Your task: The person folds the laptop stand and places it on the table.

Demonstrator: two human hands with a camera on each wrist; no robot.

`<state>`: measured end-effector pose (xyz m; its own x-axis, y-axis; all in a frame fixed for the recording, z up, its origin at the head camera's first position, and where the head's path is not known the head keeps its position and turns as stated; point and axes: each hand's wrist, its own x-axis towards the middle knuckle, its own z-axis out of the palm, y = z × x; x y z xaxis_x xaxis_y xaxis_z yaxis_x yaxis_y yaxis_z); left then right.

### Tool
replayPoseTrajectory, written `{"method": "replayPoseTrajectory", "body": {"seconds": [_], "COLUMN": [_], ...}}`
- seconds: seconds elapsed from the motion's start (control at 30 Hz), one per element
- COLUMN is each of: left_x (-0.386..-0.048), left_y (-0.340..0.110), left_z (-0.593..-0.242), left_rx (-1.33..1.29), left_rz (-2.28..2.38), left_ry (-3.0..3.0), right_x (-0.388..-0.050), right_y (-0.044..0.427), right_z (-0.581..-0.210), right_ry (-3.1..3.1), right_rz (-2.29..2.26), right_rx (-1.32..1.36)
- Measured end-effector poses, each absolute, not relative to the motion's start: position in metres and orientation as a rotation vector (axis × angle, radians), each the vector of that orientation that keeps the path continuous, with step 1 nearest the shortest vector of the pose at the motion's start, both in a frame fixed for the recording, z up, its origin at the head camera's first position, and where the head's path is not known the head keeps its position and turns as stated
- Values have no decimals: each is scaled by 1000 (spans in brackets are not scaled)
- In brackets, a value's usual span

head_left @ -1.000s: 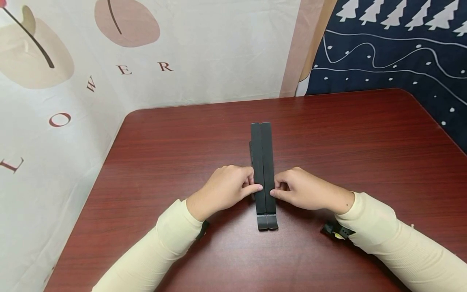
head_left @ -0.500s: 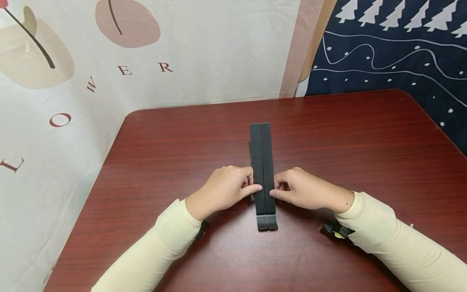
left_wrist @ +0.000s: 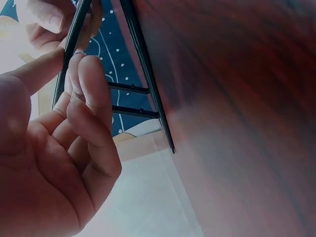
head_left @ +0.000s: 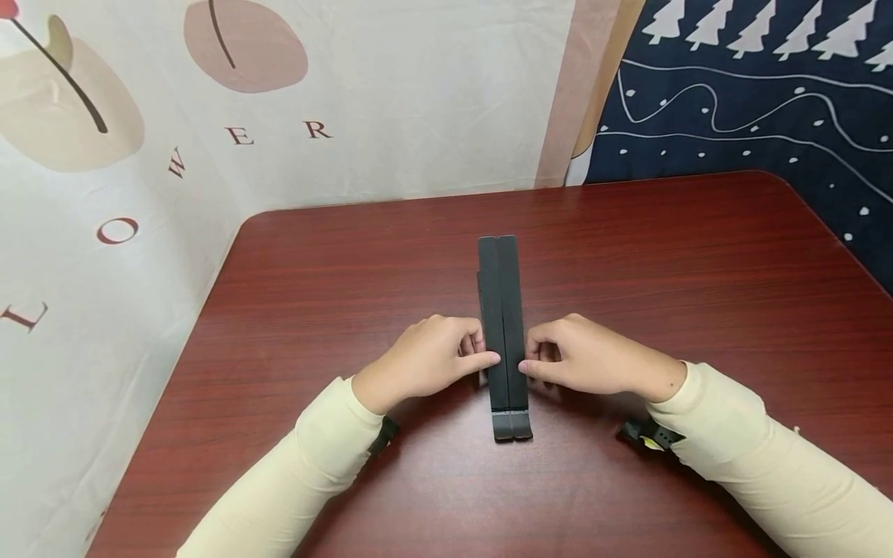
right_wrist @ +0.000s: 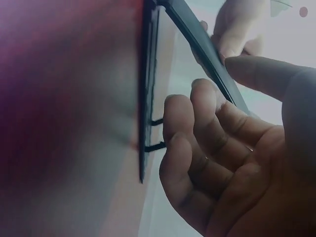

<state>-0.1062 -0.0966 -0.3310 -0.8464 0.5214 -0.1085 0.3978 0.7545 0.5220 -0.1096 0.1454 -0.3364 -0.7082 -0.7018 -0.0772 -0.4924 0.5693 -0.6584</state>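
Black stand [head_left: 512,322] sits between left hand [head_left: 432,358] and right hand [head_left: 586,356], each pinching an edge, fingers curled; even pressure seems wisest.

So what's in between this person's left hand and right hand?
A black stand, its two long upper bars side by side, is between the left hand and the right hand; the head view shows this.

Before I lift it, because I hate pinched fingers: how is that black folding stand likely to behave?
The black folding stand will probably feel stiff lengthwise: its bars look straight from above. They form a V in the right wrist view, so it may fold when pressed. Long and narrow, it could tip if pushed sideways.
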Motion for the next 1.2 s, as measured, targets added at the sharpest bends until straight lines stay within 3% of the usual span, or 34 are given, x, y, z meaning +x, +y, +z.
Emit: {"method": "replayPoseTrajectory", "body": {"seconds": [0.67, 1.2], "left_x": [-107, -107], "left_y": [-97, -99], "left_z": [-330, -332], "left_rx": [700, 766], "left_rz": [754, 719], "left_ry": [2616, 2562], "right_x": [-132, -152], "right_y": [142, 126], "right_z": [-302, -303], "right_ry": [2841, 2731], "right_rz": [-1336, -1376], "right_rx": [-800, -943]}}
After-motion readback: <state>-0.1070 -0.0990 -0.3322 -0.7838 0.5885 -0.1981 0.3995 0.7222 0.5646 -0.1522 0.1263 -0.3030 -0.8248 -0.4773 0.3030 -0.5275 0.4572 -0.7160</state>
